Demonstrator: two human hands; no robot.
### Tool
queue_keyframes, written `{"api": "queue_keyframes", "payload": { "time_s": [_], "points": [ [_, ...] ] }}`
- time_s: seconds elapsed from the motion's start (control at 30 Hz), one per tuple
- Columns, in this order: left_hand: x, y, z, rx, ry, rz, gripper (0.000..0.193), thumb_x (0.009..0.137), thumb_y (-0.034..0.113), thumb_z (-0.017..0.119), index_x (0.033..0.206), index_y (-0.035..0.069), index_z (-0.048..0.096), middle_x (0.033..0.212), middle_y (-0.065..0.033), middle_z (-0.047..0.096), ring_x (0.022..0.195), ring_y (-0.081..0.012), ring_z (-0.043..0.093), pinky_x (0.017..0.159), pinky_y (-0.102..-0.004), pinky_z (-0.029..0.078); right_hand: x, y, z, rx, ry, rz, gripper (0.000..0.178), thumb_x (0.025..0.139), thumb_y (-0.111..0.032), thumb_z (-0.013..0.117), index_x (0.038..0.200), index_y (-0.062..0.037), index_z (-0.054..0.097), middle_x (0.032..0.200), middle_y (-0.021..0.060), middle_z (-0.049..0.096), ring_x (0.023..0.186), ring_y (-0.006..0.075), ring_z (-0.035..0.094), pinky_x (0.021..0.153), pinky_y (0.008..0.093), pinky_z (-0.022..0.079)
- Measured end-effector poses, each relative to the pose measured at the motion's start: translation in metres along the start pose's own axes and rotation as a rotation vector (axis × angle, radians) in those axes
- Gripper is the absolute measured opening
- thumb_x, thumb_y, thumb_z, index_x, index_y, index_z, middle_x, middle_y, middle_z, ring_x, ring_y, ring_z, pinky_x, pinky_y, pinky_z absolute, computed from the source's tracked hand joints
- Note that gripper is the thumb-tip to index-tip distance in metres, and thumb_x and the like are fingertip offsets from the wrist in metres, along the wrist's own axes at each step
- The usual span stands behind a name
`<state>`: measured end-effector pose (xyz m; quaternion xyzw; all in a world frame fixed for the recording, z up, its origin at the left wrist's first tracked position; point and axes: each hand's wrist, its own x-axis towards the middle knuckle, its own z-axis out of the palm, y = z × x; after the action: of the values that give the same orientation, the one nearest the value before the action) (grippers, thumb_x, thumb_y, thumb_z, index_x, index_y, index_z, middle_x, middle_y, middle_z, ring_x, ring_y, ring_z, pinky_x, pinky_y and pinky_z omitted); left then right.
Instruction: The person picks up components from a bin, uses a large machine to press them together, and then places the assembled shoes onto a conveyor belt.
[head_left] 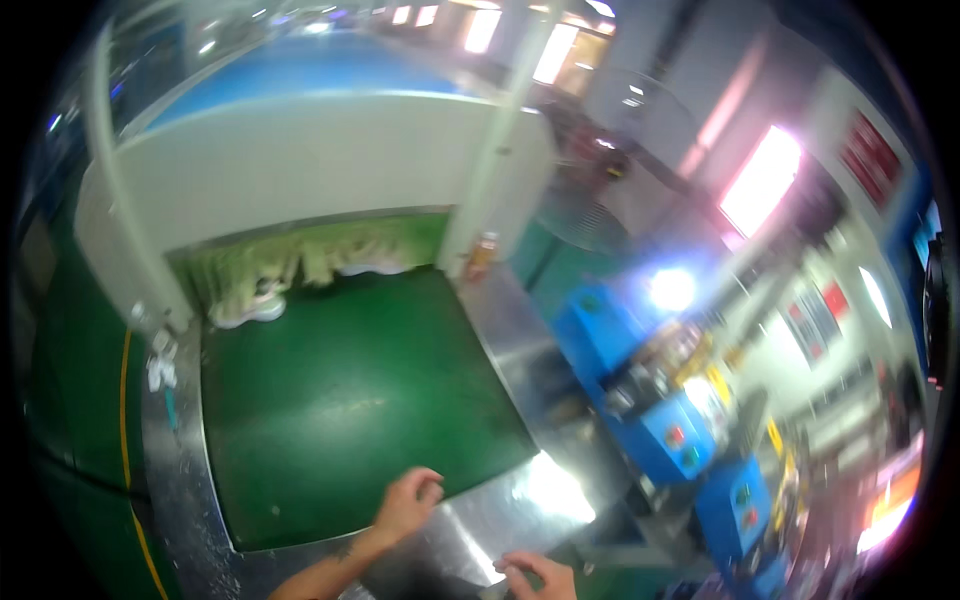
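My left hand (408, 503) hovers over the near edge of a green conveyor belt (350, 400), its fingers loosely curled and holding nothing that I can see. At the bottom edge, my right hand (542, 574) is partly cut off by the frame. Its thumb and fingers are apart, with nothing visible between them, above the steel ledge (480, 525). On the belt's far end a white-soled shoe (250, 312) pokes out from under a green fringed curtain (320, 250). Another white sole (375, 268) shows to its right, mostly covered by the fringe.
Blue control boxes (668, 437) with red and green buttons stand on machines at the right. A bottle (482, 252) with orange contents stands on the right steel rail. Small white items (162, 368) lie on the left rail. Beyond the white housing (310, 155) runs a blue belt (310, 68).
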<state>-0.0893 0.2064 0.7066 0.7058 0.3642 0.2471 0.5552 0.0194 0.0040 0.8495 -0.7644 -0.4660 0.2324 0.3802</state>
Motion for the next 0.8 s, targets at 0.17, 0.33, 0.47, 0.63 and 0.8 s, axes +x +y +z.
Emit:
{"api": "queue_keyframes", "payload": {
  "time_s": [0.17, 0.33, 0.47, 0.63, 0.8],
  "points": [
    [0.018, -0.142, -0.114, 0.515, 0.763, 0.013, 0.033, 0.083, 0.01, 0.059, 0.112, 0.0, 0.051, 0.117, -0.0194, 0.053, 0.108, -0.0381, 0.05, 0.094, -0.043, 0.039, 0.172, 0.083, 0.064, -0.297, -0.401, -0.234, 0.025, 0.089, -0.02, 0.056, 0.108, -0.0038, 0.058, 0.096, 0.0116, 0.062, 0.086, 0.0222, 0.059, 0.074, 0.0342, 0.049],
    [-0.023, -0.228, -0.181, 0.901, 0.792, -0.158, 0.041, 0.079, 0.013, 0.06, 0.115, -0.003, 0.05, 0.133, -0.0235, 0.042, 0.123, -0.0408, 0.039, 0.101, -0.0518, 0.031, 0.372, -0.003, 0.204, -0.251, -0.758, -0.548, 0.056, 0.083, -0.027, 0.066, 0.128, -0.001, 0.046, 0.125, 0.021, 0.052, 0.113, 0.0338, 0.053, 0.095, 0.0396, 0.044],
    [-0.018, -0.244, -0.166, 0.749, 0.724, -0.277, 0.046, 0.076, 0.017, 0.063, 0.118, 0.0, 0.05, 0.133, -0.0229, 0.043, 0.123, -0.0389, 0.041, 0.101, -0.0547, 0.03, 0.568, -0.017, 0.289, -0.953, -0.703, -1.27, 0.068, 0.073, -0.03, 0.073, 0.126, 0.0025, 0.045, 0.129, 0.023, 0.047, 0.118, 0.038, 0.047, 0.1, 0.0403, 0.04],
    [-0.013, -0.253, -0.163, 0.699, 0.656, -0.24, 0.045, 0.073, 0.02, 0.063, 0.114, 0.003, 0.055, 0.129, -0.0202, 0.048, 0.121, -0.038, 0.045, 0.099, -0.0519, 0.032, 0.72, -0.039, 0.351, -1.226, -0.378, -0.76, 0.059, 0.07, -0.039, 0.074, 0.114, -0.0041, 0.055, 0.101, 0.0206, 0.064, 0.09, 0.0333, 0.064, 0.076, 0.0409, 0.052],
    [-0.053, -0.26, -0.157, 0.825, 0.731, -0.326, 0.045, 0.077, 0.018, 0.06, 0.118, 0.002, 0.053, 0.133, -0.0203, 0.045, 0.124, -0.0393, 0.041, 0.102, -0.0534, 0.029, 0.646, -0.04, 0.377, -1.281, -0.412, -0.653, 0.057, 0.069, -0.042, 0.073, 0.109, -0.0044, 0.057, 0.101, 0.0219, 0.063, 0.088, 0.0343, 0.063, 0.074, 0.0408, 0.052]
  ]
}}
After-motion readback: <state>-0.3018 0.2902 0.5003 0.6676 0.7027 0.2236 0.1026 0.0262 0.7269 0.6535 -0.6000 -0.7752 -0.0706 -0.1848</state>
